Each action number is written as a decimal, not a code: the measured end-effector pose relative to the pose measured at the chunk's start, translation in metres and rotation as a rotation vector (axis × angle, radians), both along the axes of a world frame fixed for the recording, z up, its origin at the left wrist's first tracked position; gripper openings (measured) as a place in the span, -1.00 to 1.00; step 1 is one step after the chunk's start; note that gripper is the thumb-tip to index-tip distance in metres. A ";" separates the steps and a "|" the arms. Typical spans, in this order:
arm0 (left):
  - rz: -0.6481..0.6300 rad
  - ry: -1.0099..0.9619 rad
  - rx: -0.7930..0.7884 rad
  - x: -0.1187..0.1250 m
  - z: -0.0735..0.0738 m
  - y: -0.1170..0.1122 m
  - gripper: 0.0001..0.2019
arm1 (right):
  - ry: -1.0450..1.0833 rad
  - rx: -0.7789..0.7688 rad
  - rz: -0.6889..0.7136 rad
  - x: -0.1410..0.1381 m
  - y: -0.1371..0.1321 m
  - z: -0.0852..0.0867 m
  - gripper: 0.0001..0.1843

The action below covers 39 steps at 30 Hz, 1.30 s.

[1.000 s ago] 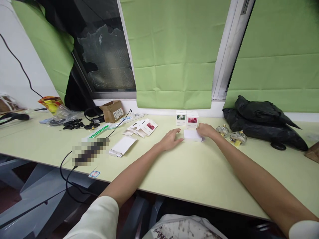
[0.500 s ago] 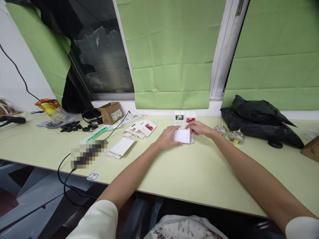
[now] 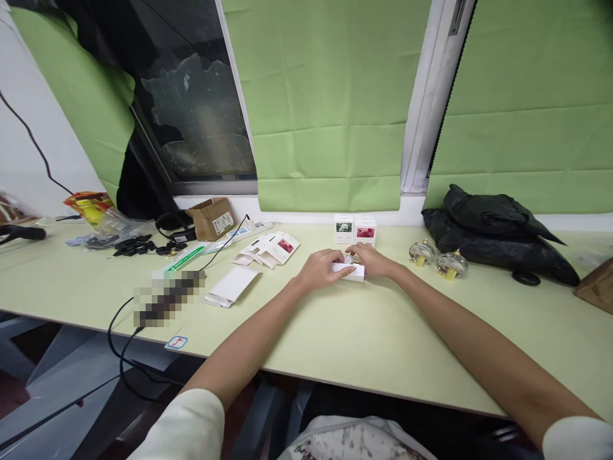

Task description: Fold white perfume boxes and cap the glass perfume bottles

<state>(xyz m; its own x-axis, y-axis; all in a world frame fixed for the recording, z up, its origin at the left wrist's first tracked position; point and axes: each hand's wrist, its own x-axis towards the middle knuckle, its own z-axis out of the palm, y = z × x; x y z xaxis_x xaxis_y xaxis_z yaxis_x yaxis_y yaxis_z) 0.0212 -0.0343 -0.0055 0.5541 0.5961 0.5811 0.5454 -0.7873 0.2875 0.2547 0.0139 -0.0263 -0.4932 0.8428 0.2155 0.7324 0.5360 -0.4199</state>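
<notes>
One small white rectangular cardboard box [image 3: 355,275] is held at the pale yellow-green worktop [image 3: 383,338] in the head view, its left end clasped by the left hand [image 3: 318,268], thumb laid across the near side. At the box's far right edge, the right hand [image 3: 371,260] is curled; whether anything is pinched cannot be told. Along the box's far edge, a shiny clear object [image 3: 348,259] is partly covered by fingers. Fitting object and box together seems the step in hand; steady support and careful alignment seem called for. The box's opening and contents are hidden.
</notes>
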 end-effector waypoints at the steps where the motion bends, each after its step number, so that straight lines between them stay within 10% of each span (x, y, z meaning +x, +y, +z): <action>1: 0.000 0.000 0.004 0.001 0.000 -0.001 -0.64 | -0.017 0.016 -0.004 -0.002 -0.001 -0.001 -0.44; 25: 0.004 0.050 -0.146 -0.001 0.006 -0.003 -0.60 | -0.124 -0.146 -0.027 0.027 0.007 0.035 -0.77; 39: -0.071 0.128 -0.254 0.001 0.004 -0.004 -0.87 | -0.190 0.226 -0.029 0.017 -0.008 0.068 -0.86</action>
<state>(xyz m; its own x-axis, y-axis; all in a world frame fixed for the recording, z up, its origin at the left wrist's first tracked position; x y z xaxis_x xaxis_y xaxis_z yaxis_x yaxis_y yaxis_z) 0.0227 -0.0384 -0.0019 0.6584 0.6710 0.3409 0.5363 -0.7360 0.4131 0.2722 0.0064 0.0414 -0.5188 0.7986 0.3051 0.8031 0.5776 -0.1461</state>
